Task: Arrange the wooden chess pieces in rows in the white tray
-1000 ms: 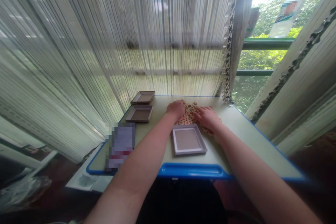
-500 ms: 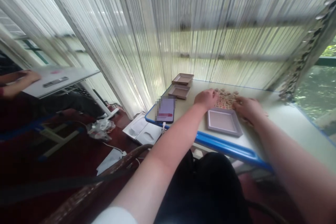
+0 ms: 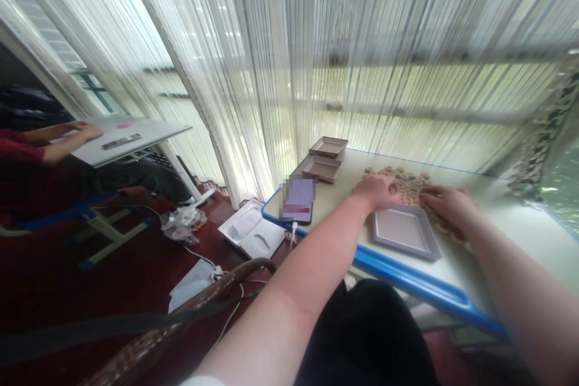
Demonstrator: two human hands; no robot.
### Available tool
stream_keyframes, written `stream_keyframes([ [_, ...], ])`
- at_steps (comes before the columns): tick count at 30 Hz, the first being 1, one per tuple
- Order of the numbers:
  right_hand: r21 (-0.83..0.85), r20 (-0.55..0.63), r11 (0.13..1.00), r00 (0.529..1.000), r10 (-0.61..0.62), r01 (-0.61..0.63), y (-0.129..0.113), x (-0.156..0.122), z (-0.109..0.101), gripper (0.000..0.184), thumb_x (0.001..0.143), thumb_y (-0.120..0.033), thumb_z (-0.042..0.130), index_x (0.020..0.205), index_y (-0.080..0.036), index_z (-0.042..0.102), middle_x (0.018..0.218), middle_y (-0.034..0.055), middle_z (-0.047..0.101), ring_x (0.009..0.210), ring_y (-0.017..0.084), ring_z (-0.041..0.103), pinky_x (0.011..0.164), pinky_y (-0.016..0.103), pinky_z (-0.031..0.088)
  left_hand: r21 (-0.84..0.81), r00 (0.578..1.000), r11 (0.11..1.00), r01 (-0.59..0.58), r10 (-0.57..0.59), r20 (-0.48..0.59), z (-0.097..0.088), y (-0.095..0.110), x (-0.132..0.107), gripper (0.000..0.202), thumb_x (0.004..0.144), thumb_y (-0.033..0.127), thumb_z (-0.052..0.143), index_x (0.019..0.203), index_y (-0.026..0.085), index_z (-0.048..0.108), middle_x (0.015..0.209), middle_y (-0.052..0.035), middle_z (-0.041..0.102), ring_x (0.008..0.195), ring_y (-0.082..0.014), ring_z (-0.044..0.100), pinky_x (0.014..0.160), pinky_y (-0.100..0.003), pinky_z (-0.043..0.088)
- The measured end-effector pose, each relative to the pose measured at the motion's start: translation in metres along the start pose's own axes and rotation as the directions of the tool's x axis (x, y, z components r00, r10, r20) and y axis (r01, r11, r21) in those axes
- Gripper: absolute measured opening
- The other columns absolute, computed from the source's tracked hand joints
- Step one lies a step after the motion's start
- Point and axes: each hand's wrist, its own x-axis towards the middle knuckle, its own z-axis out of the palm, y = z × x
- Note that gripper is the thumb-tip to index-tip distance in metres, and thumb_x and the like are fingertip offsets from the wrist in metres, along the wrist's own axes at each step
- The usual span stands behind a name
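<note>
Several small, roundish, wood-coloured pieces [image 3: 409,182] lie in a loose pile on the pale tabletop. At the pile's left edge is my left hand [image 3: 379,190], its fingers curled together; whatever is between the fingertips is too small to make out. My right hand [image 3: 447,206] lies over the pile's right side with its fingers stretched toward the middle, and more pieces show beneath its palm. A shallow, greyish square tray [image 3: 406,232] sits in front of the pile, between my forearms, with nothing in it.
Two more shallow trays, a near one [image 3: 322,169] and a far one [image 3: 329,146], stand at the table's back left. A phone [image 3: 298,200] with a plugged-in cable lies by the blue-edged left corner. An open white box [image 3: 253,230] is below. Another person's hands [image 3: 85,131] rest at the left table.
The view has swung slightly left and up, so everything sits lower and further right. Both hands stay at the pile, my left fingers curled at its edge.
</note>
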Motion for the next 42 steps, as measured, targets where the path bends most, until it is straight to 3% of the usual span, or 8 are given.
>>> stream_keyframes([
  [9,0.154,-0.164,0.988,0.986,0.039,-0.014,0.015,0.011,0.017,0.031,0.067,-0.045,0.055,0.086,-0.024,0.068,0.087,0.0069,0.069,0.092,0.031,0.057,0.078,0.043,0.043,-0.023,0.999,0.999,0.033,-0.032,0.040,-0.005,-0.003,0.000,0.028,0.074,0.035,0.051,0.092,0.018,0.063,0.096,-0.0050,0.065,0.088,-0.0178,0.058,0.078,-0.028,0.048],
  [14,0.323,-0.342,0.942,0.939,0.026,0.092,-0.001,-0.004,0.007,0.029,0.071,-0.044,0.054,0.087,-0.022,0.065,0.083,0.0079,0.067,0.090,0.027,0.057,0.079,0.041,0.044,-0.096,0.987,0.995,0.023,-0.007,0.158,-0.013,-0.011,0.001,0.028,0.070,0.032,0.055,0.092,0.017,0.065,0.092,-0.0035,0.067,0.081,-0.0154,0.060,0.075,-0.025,0.048],
  [16,0.502,-0.287,0.851,0.958,-0.005,0.155,-0.015,-0.016,-0.003,0.033,0.070,-0.046,0.058,0.090,-0.021,0.062,0.084,0.0071,0.067,0.079,0.022,0.060,0.072,0.037,0.047,-0.125,0.980,0.992,0.036,-0.011,0.196,-0.017,-0.014,0.003,0.029,0.070,0.034,0.055,0.092,0.018,0.065,0.091,-0.0029,0.067,0.079,-0.0150,0.060,0.072,-0.024,0.048],
  [18,0.688,-0.167,0.712,0.985,-0.038,0.143,-0.028,-0.029,-0.012,0.043,0.067,-0.050,0.063,0.097,-0.021,0.057,0.084,0.0061,0.067,0.073,0.020,0.061,0.063,0.032,0.049,-0.125,0.968,0.991,0.044,-0.012,0.249,-0.020,-0.017,0.004,0.026,0.069,0.033,0.056,0.088,0.018,0.067,0.086,-0.0023,0.068,0.076,-0.0150,0.060,0.070,-0.024,0.048],
  [20,0.733,-0.067,0.667,0.990,-0.123,0.133,-0.038,-0.039,-0.018,0.040,0.064,-0.052,0.065,0.089,-0.021,0.058,0.081,0.0050,0.067,0.072,0.018,0.061,0.061,0.029,0.049,-0.113,0.959,0.992,0.064,-0.030,0.281,-0.021,-0.020,0.005,0.023,0.068,0.030,0.056,0.085,0.017,0.067,0.082,-0.0020,0.068,0.072,-0.0144,0.060,0.065,-0.023,0.047],
  [24,0.705,0.051,0.698,0.974,-0.222,0.122,-0.044,-0.046,-0.021,0.037,0.065,-0.053,0.065,0.084,-0.021,0.061,0.077,0.0032,0.066,0.067,0.017,0.059,0.060,0.028,0.047,-0.105,0.961,0.991,0.085,-0.053,0.273,-0.022,-0.023,0.004,0.022,0.067,0.023,0.055,0.084,0.018,0.067,0.081,-0.0008,0.068,0.069,-0.0126,0.059,0.061,-0.021,0.045],
  [32,0.518,0.001,0.819,0.957,-0.290,0.247,-0.041,-0.041,-0.014,0.026,0.070,-0.046,0.060,0.076,-0.022,0.062,0.072,0.0018,0.065,0.065,0.016,0.057,0.060,0.028,0.045,-0.071,0.961,0.997,0.024,-0.003,0.276,-0.023,-0.025,0.004,0.023,0.067,0.021,0.054,0.083,0.019,0.071,0.081,-0.0013,0.069,0.072,-0.0135,0.059,0.065,-0.022,0.045],
  [42,0.376,0.012,0.849,0.915,-0.404,0.371,-0.044,-0.042,-0.009,0.014,0.072,-0.034,0.058,0.077,-0.023,0.066,0.079,0.0009,0.068,0.074,0.017,0.060,0.067,0.027,0.045,-0.010,0.972,1.000,-0.011,0.013,0.234,-0.018,-0.025,0.005,0.022,0.071,0.025,0.053,0.082,0.019,0.071,0.080,-0.0019,0.069,0.073,-0.0138,0.060,0.067,-0.022,0.046],
])
